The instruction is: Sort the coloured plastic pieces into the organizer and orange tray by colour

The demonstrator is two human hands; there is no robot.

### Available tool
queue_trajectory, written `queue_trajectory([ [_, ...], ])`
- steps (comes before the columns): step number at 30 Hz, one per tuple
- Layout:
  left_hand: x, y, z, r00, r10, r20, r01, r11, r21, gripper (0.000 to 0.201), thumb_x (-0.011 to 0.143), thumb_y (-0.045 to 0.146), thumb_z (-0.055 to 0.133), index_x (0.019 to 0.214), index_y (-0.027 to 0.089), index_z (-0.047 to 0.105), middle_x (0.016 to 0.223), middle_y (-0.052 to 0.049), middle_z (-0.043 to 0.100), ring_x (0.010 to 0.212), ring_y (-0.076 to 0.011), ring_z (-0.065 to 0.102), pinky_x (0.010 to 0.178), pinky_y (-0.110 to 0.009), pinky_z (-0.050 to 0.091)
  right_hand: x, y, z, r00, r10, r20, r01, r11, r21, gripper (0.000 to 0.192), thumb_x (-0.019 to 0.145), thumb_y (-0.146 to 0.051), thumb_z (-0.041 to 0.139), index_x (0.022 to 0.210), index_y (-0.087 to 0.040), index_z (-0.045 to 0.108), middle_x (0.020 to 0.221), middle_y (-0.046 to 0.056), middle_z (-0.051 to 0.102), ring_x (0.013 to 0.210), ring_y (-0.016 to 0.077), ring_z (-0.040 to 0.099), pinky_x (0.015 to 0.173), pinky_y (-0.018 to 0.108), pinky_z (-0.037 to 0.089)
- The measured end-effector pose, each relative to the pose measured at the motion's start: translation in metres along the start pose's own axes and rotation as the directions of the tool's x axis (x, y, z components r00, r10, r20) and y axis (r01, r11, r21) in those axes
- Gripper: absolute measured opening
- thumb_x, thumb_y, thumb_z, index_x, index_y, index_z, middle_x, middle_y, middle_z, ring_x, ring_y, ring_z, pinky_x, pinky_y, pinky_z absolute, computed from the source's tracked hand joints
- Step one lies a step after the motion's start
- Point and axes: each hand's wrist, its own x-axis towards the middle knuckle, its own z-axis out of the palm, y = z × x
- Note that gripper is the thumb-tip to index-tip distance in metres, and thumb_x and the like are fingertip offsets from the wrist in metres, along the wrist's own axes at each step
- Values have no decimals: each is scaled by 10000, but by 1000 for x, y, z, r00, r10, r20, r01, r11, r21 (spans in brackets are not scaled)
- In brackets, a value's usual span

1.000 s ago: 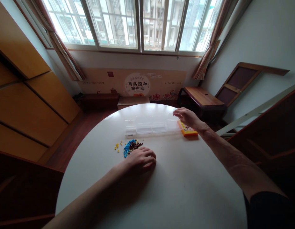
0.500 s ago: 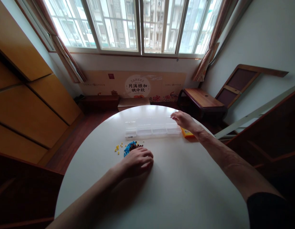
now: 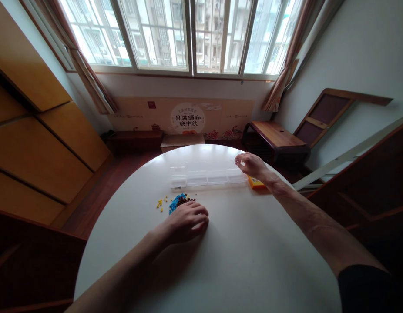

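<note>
the right hand (image 3: 252,165) pinches the clear box's (image 3: 208,177) lid at its right end; the left hand (image 3: 187,219) rests curled, empty, just near of the beads (image 3: 179,201).

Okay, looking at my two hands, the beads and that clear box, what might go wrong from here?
1. The left hand rests flat right beside the loose bead pile; a sweep may scatter beads across the round white table.
2. The right hand grips the far right end of the clear compartment box; lifting its lid there might tip or slide it against the orange box near the table's edge.
</note>
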Motion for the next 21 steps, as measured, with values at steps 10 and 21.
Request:
queue_trajectory([
  [10, 1, 2, -2, 1000, -7, -5, 7, 1000, 9, 103, 1037, 189, 627, 977, 224, 703, 1045, -32, 792, 916, -183, 719, 897, -346, 521, -1, -1, 1, 998, 62, 26, -62, 998, 14, 157, 1068, -235, 631, 1036, -196, 779, 1000, 81, 820, 935, 230, 722, 830, 298, 490],
  [21, 1, 3, -1, 1000, 0, -2, 0, 1000, 19, 89, 1027, 178, 626, 990, 228, 689, 1043, -27, 789, 913, -191, 719, 880, -359, 505, 4, -15, 4, 995, 93, 28, -94, 995, 44, 189, 1085, -253, 581, 1097, -195, 761, 1027, 86, 826, 927, 230, 751, 808, 297, 494],
])
